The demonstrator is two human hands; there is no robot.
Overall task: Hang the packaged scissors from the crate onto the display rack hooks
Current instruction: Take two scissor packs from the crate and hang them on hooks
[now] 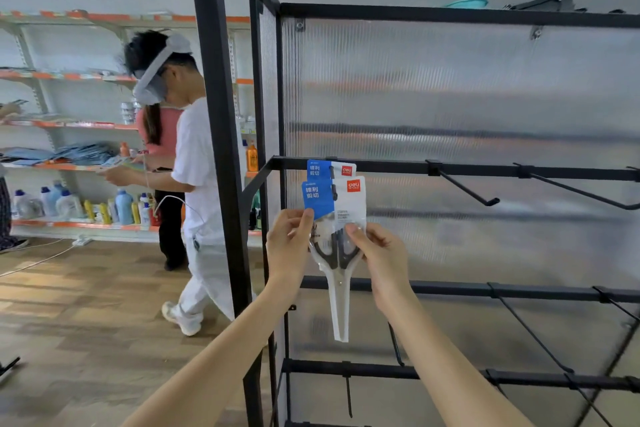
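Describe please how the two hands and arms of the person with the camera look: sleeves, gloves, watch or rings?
The left hand and the right hand are bare: no gloves, and no rings show. Both forearms are bare up to the picture's lower edge, so no sleeve appears. No watch, bracelet or cable shows on either wrist. Fingernails are short and unpainted.

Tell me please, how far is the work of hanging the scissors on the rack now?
Done: one scissors pack already hangs at the rack's upper left. In hand: the left hand and right hand pinch a second pack at that same hook; whether it is fully threaded cannot be told. Left: the empty hook beside it and the others to the right hold nothing. The crate is out of view.
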